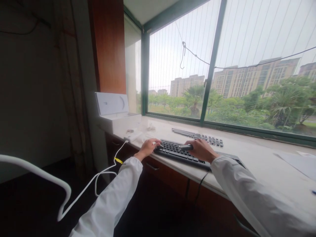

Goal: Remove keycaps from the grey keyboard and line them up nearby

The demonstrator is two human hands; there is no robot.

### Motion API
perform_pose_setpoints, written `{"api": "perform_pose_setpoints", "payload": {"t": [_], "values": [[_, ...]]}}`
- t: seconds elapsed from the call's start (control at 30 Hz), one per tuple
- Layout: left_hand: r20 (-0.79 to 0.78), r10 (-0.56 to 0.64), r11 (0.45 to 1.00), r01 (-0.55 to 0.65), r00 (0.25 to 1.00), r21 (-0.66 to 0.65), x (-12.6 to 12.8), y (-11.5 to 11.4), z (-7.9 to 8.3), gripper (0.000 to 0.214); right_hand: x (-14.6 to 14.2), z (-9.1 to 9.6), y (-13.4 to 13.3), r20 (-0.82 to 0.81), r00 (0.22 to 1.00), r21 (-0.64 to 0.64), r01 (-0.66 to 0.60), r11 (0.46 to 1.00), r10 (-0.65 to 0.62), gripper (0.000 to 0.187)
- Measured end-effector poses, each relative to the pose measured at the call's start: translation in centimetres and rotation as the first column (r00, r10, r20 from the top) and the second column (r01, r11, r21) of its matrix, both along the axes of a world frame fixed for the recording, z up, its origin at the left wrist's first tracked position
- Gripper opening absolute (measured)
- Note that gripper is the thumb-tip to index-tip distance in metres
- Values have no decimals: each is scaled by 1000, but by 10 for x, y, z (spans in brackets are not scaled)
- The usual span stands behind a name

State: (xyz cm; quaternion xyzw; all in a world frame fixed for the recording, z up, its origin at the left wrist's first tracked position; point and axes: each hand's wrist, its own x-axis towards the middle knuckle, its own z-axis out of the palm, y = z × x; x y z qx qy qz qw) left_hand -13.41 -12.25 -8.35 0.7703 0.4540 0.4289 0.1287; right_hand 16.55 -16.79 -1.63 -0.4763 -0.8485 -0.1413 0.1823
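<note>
1 keyboard (pixel 170 152), on the surface (pixel 259 149). Your right hand (pixel 201 149): fingers wrapped round 1 dark tool (pixel 185 147), apparently working keys. Your left hand (pixel 147 148): at keyboard's left end, pinch unclear. Next move calls for steadiness.

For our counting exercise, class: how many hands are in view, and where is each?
2: the left hand at the left end of the keyboard, the right hand over it, holding a dark object.
</note>
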Motion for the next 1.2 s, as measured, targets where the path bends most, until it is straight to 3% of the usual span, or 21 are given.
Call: {"api": "perform_pose_setpoints", "payload": {"t": [0.07,0.13,0.3,0.43,0.53,0.63,0.77,0.97,1.2], "values": [[20,34,999,-33,999,-8,2,1,-2,27,-36,2,7,11,1000,-62,-19,998,19,22],[36,73,997,-72,997,-23,3,1,-4,27,-64,1,18,14,1000,-129,-14,992,16,34],[92,131,990,-126,987,-57,6,1,-5,29,-100,-13,46,1,1000,-264,25,964,-25,46],[122,91,995,-85,988,-53,2,-2,-5,28,-106,-22,59,-72,997,-312,-14,950,-9,39],[115,121,991,-126,986,36,-2,-10,-9,26,-106,-24,61,-111,994,-335,-12,942,-27,38],[50,215,965,-220,975,139,-4,-22,-14,28,-108,-22,60,-120,991,-359,12,933,-59,40],[-91,213,957,-189,973,219,3,-37,-16,27,-112,-21,58,-121,984,-412,72,908,-132,43],[-258,263,950,-203,929,238,12,-44,-12,30,-115,-21,59,-166,950,-494,151,856,-263,43],[-247,230,950,-162,941,265,9,-41,-15,28,-116,-20,59,-185,933,-516,174,839,-307,45]]}}
